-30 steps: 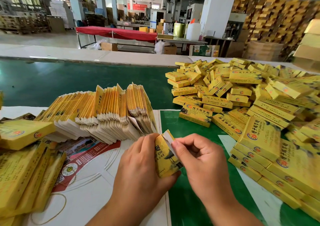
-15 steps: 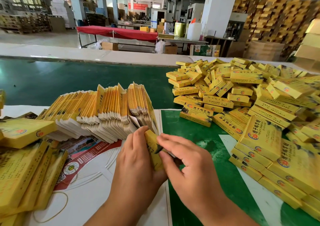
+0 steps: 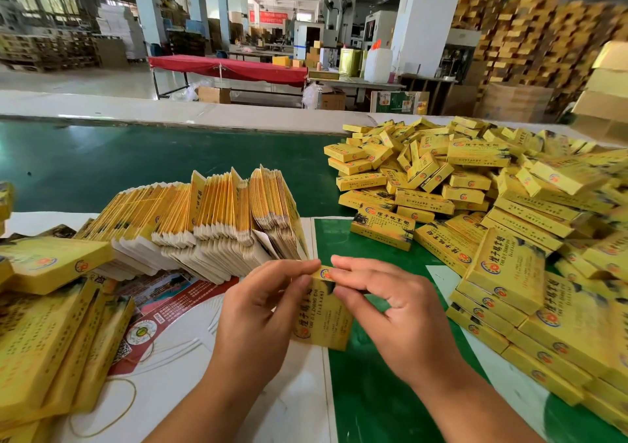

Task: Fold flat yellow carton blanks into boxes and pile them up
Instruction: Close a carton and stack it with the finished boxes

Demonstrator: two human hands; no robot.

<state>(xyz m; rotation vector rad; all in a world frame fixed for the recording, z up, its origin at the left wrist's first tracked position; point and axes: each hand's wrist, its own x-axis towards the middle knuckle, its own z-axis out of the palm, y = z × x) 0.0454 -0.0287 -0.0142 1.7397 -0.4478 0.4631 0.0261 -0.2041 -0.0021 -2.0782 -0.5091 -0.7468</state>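
Note:
A yellow carton box [image 3: 323,317] with dark print stands on end between my hands, its broad printed face toward me. My left hand [image 3: 261,313] grips its left side, fingertips at the top edge. My right hand [image 3: 390,310] holds the right side, fingers curled over the top end. A long fanned row of flat yellow carton blanks [image 3: 204,218] lies just behind my hands. A big loose heap of folded yellow boxes [image 3: 475,184] covers the table to the right.
Bundles of flat yellow blanks [image 3: 44,334] lie at the left edge on white printed sheets [image 3: 190,368], with a rubber band [image 3: 112,408] beside them. The green belt [image 3: 102,160] runs behind. Brown cartons [image 3: 608,92] stand at the far right.
The box was tilted with an open end flap; my right hand pressed the flap in, and now the box stands upright, closed, with its printed face turned toward me.

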